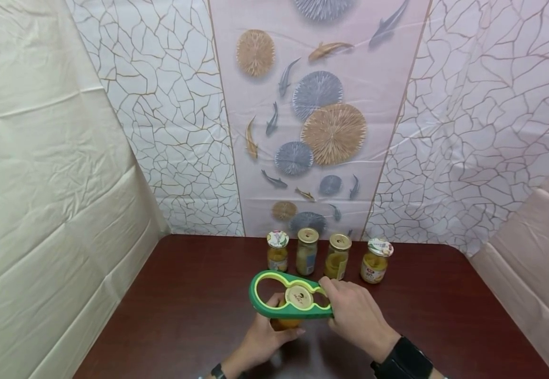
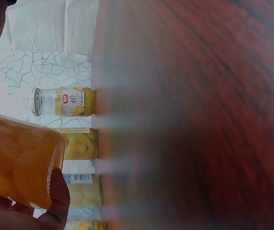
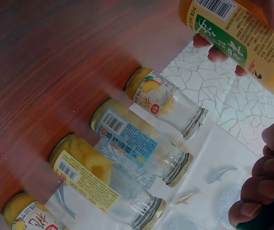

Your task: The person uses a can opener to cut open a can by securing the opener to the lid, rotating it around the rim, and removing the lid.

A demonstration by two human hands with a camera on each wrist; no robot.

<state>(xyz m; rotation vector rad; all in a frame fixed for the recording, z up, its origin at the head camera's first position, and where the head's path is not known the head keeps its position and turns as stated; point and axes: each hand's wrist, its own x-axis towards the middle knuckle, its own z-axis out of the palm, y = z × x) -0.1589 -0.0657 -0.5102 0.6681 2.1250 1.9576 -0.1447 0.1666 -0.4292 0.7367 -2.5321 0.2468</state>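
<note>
A glass jar (image 2: 19, 158) of orange fruit is in my left hand (image 1: 265, 334), held above the table in the left wrist view, with the thumb by its base. Its label (image 3: 233, 36), yellow and green, faces the right wrist camera. My right hand (image 1: 357, 313) grips one end of a green jar opener (image 1: 298, 315) with a lime inner edge and several round openings. The opener lies across the top of the jar, and the gold lid (image 1: 300, 297) shows within its middle opening. In the right wrist view, my right fingers (image 3: 266, 187) are curled round the green handle.
Several fruit jars stand in a row at the back of the dark red table (image 1: 184, 305): a white-lidded jar (image 1: 277, 252), two gold-lidded jars (image 1: 307, 252) (image 1: 337, 258) and another white-lidded jar (image 1: 375, 263). Behind them hangs a patterned cloth (image 1: 302, 131). A pale cloth (image 1: 56, 184) hangs at left.
</note>
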